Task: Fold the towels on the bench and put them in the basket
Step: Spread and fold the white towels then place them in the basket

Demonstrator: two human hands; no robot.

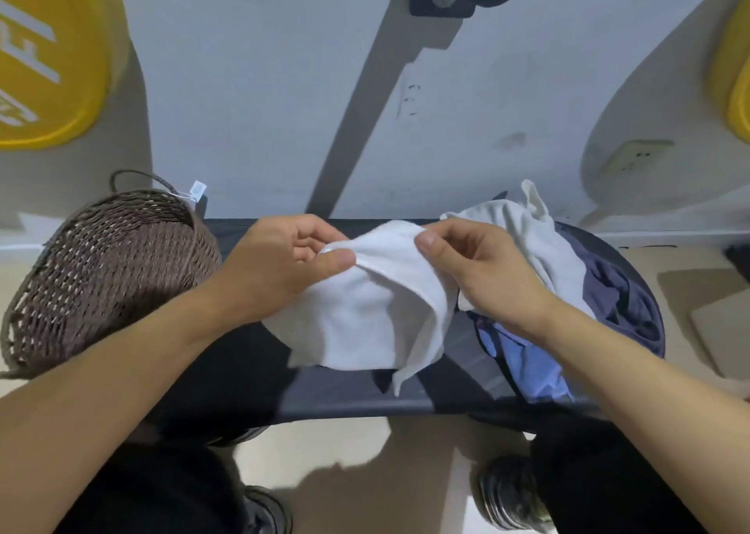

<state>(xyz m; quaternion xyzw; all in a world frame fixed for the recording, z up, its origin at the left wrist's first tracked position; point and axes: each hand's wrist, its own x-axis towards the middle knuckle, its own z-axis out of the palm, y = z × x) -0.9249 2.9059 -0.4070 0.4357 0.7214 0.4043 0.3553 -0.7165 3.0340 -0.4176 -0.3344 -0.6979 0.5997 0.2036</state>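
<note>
Basket: a brown woven basket [101, 265] sits at the left end of the dark worktop [357, 401]. It tips toward the middle, so you can look inside. I can see only the woven wall in there, no towels.
Basket tag: a small white tag [198, 189] hangs by the thin handle at the back rim.
White towel: the white towel [365, 314] is in the middle, held up over the worktop. It hangs down loose, and one corner droops near the front edge.
Left hand: the left hand [280, 261] pinches the top edge of the white towel with thumb and curled fingers. It is just beside the basket.
Right hand: the right hand [483, 265] pinches the same top edge, a little to the right. The two hands are close together.
Pile: more cloth lies at the right end of the worktop, under and behind the right hand. There is a cream towel [523, 225], a dark blue cloth [617, 294] and a light blue cloth [527, 363].
Wall: two yellow round things hang high up, the yellow disc on the left [52, 58] and the yellow disc on the right [734, 66].
</note>
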